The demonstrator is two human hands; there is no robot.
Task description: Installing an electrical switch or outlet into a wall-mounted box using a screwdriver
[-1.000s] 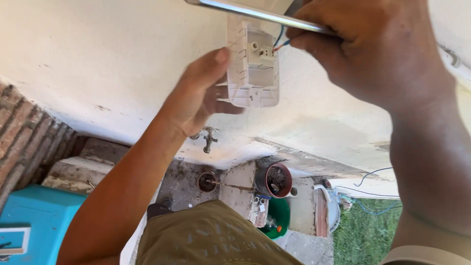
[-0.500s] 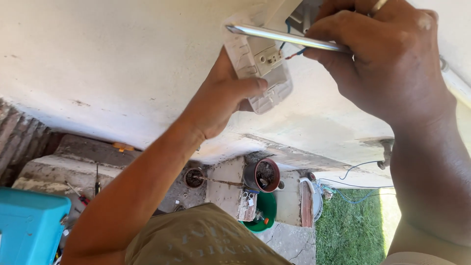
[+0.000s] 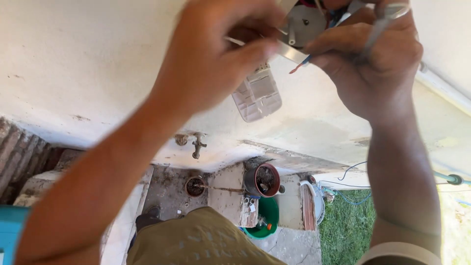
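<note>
My left hand [image 3: 216,54] is raised against the white wall [image 3: 88,73], blurred, its fingertips pinched around a flat metal rod [image 3: 290,52]. My right hand [image 3: 373,68] grips the rod's other end and a grey tool handle [image 3: 379,28]. Red and blue wire ends [image 3: 299,66] poke out under its thumb. A grey electrical box [image 3: 306,22] sits on the wall between both hands. A white plastic cover [image 3: 257,95] hangs just below them, touched by neither hand.
A small tap [image 3: 197,145] sticks out of the wall below. On the ground lie a dark pot [image 3: 267,179], a green bucket [image 3: 269,216] and a teal box [image 3: 7,230]. Brickwork [image 3: 19,152] is at the left, grass [image 3: 343,228] and a thin cable [image 3: 353,169] at the right.
My left hand let go of the white cover and rose to the metal rod. The cover now hangs free and the view has shifted closer to the box.
</note>
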